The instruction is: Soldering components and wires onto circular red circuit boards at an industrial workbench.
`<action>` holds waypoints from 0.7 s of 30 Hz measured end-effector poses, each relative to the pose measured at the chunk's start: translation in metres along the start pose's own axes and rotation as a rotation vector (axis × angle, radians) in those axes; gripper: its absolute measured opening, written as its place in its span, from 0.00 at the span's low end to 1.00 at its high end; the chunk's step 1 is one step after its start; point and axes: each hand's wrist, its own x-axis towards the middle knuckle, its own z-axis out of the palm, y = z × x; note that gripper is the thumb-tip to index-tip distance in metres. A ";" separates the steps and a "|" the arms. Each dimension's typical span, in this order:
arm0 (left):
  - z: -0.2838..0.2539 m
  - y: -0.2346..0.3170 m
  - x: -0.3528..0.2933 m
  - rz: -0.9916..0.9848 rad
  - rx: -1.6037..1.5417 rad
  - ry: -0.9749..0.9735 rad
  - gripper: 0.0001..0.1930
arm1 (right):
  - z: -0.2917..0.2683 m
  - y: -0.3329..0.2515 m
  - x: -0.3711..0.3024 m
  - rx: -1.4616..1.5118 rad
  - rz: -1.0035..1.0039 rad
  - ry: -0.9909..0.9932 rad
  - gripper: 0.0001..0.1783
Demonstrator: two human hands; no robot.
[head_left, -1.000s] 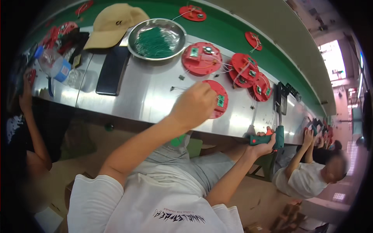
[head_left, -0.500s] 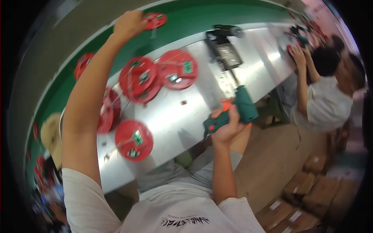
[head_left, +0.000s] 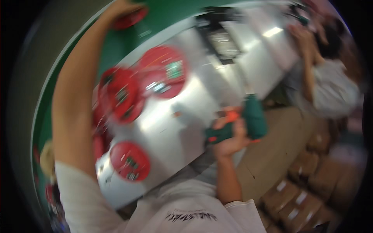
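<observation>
My right hand [head_left: 231, 141] is wrapped round the handle of a green cordless drill [head_left: 255, 116] with orange parts. Its long bit points away from me over the metal table [head_left: 182, 132]. My left arm reaches to the far left, where my left hand [head_left: 121, 8] is over a red round disc [head_left: 130, 20] at the green strip; motion smears its fingers, hiding whether they grip it. Closer in lie more red discs with small green circuit boards and wires: one [head_left: 161, 64] beside a stacked pair [head_left: 119, 93], and a single one [head_left: 130, 161] near the front edge.
Black equipment with a tray of small parts [head_left: 224, 44] stands at the table's back. A green strip [head_left: 167, 13] runs along the far side. At right a co-worker in a white shirt [head_left: 334, 89] leans over the table. Cardboard boxes [head_left: 299, 202] sit on the floor.
The view has shifted and blurred. My left hand has moved further out, and the disc by it now shows below the hand instead of to its right. The drill stays in my right hand.
</observation>
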 end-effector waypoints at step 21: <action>-0.222 0.007 -0.356 -0.113 0.230 -0.181 0.34 | 0.005 0.008 -0.004 0.000 -0.038 0.003 0.19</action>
